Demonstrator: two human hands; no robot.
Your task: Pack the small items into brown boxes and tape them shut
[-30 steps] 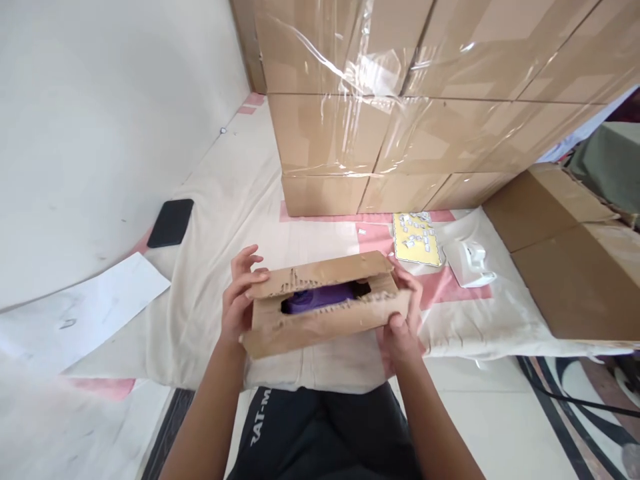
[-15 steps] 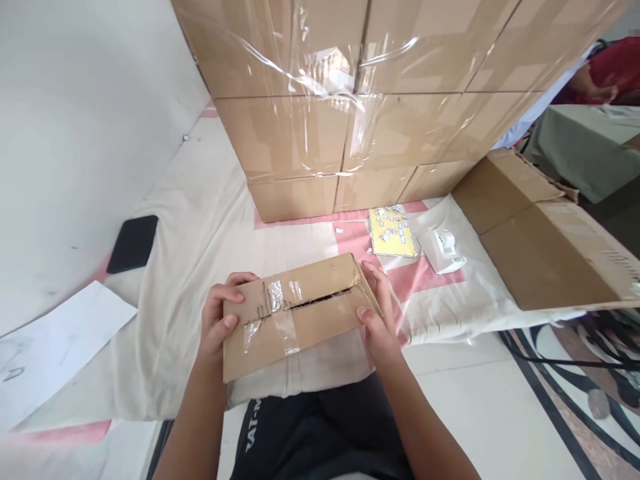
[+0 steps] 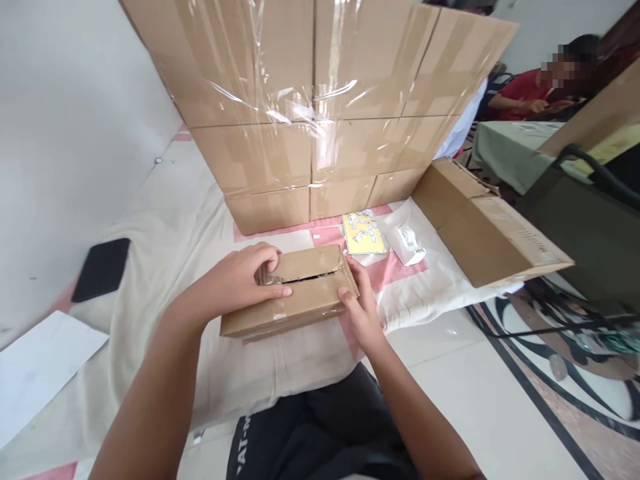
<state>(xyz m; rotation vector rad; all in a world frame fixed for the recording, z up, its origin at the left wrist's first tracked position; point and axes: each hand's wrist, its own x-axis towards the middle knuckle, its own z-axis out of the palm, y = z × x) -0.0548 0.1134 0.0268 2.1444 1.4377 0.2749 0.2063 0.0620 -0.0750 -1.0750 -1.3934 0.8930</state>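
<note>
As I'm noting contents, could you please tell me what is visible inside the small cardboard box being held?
Only a dark slit shows between the top flaps of the small cardboard box; the flaps and left hand cover the rest, so its contents cannot be seen.

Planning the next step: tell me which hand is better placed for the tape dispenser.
Probably the right hand: it holds the cardboard box at the end nearer the tape dispenser, while the left hand lies on the box's top, farther away.
</note>
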